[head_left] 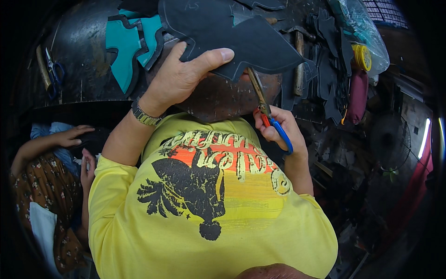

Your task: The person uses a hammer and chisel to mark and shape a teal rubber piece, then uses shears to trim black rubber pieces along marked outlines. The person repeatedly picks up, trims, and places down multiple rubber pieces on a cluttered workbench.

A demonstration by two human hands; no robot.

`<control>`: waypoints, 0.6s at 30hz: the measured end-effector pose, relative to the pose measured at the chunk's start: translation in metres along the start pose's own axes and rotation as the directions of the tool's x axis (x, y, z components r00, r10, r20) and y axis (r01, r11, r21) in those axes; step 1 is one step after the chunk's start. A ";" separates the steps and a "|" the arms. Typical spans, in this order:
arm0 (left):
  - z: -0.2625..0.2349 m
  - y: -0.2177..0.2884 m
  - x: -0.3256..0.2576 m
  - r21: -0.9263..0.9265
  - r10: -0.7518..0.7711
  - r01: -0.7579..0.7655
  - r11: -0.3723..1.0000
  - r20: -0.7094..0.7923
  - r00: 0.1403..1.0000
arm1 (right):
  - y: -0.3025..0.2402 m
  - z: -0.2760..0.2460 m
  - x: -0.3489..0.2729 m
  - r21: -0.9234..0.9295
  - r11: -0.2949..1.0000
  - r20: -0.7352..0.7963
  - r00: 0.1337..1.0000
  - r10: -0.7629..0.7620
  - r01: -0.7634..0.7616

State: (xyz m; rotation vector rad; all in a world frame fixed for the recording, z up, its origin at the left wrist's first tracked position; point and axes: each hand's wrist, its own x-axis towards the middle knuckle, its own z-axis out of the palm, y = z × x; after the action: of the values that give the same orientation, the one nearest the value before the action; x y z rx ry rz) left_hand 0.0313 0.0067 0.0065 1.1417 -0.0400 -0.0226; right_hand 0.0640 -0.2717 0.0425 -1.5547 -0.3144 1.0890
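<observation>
My left hand (174, 79) grips a large black leather-like sheet (209, 30) by its near edge. The thumb lies on top and the fingers are mostly hidden underneath. Pale outlines run along the sheet's curved borders. A pair of scissors (261, 95) with red and blue handles sits in my right hand (278, 124). Its blades point away from me, with the tips at the sheet's near edge, partly covered by it. Below the sheet, a worn brown board (209, 104) shows at the table's near side.
Teal pieces with black borders (123, 49), blue-handled scissors (56, 72) and a wooden stick (43, 67) lie left. On the right are a hammer (298, 60), stacked black cut pieces (325, 60), a yellow round container (362, 57) and a plastic bag (371, 32). Another person (51, 186) sits left.
</observation>
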 end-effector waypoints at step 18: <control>-0.006 -0.004 -0.002 0.273 0.108 -0.119 0.955 0.053 0.993 | 0.001 0.003 -0.001 0.003 0.999 0.009 0.999 -0.046 0.046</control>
State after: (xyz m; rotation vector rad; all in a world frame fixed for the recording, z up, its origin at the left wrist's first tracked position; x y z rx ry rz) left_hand 0.0292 0.0109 -0.0002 1.4166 -0.1458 0.0658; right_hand 0.0611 -0.2711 0.0424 -1.5339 -0.3526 1.0605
